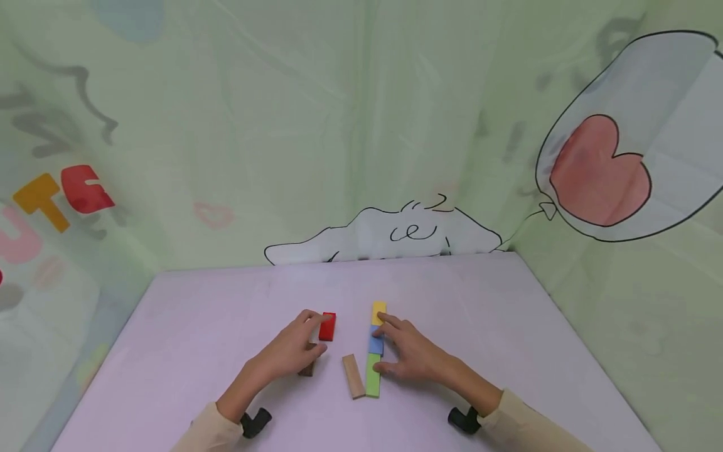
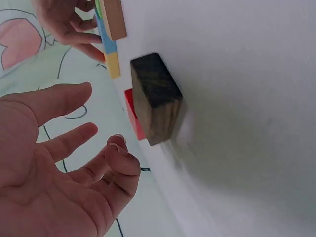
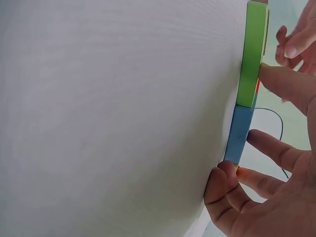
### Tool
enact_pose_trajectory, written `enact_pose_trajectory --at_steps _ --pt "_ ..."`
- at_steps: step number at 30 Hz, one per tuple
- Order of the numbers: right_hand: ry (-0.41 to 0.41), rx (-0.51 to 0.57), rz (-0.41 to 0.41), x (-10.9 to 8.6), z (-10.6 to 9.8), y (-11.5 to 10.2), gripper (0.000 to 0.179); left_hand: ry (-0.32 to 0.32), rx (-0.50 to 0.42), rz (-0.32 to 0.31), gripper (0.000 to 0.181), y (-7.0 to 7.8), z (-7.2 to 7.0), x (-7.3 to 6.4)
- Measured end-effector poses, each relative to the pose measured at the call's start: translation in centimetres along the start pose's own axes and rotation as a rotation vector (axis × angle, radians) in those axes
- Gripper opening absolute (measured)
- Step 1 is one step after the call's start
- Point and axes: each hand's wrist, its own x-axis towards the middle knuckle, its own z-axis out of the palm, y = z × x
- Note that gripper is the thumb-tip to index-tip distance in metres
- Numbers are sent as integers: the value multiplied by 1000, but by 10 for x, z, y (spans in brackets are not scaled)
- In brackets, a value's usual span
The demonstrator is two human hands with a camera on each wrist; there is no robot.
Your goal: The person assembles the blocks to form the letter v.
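Note:
A yellow block [image 1: 379,307], a blue block [image 1: 375,346] and a green block [image 1: 372,384] lie end to end in a line. My right hand [image 1: 417,353] rests along them, its thumb at the green one and its fingertips at the blue and yellow ones. Left of this row, my left hand [image 1: 289,353] is over a dark brown block [image 2: 158,98], fingers spread and apart from it in the left wrist view. Its index fingertip overlaps the red block [image 1: 327,330] in the head view. A tan wooden block [image 1: 353,378] lies slightly slanted beside the green one.
The blocks lie on a pale table [image 1: 480,314] whose far edge meets a printed curtain [image 1: 316,125]. Black wrist straps show under both sleeves, one at the left wrist [image 1: 256,423] and one at the right [image 1: 464,420].

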Motion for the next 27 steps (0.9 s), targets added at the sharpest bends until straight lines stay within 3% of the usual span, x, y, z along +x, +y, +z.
enact_pose_trajectory --at_steps 7,15,27 --pt "4 -10 -10 0 0 1 55 -43 -18 -40 63 -14 -7 9" --pt "-7 -12 -9 1 2 2 55 -133 -56 9 64 -27 -11 26" --pt "-10 -13 -13 -1 0 0 57 -217 -113 -53 70 -36 -11 42"
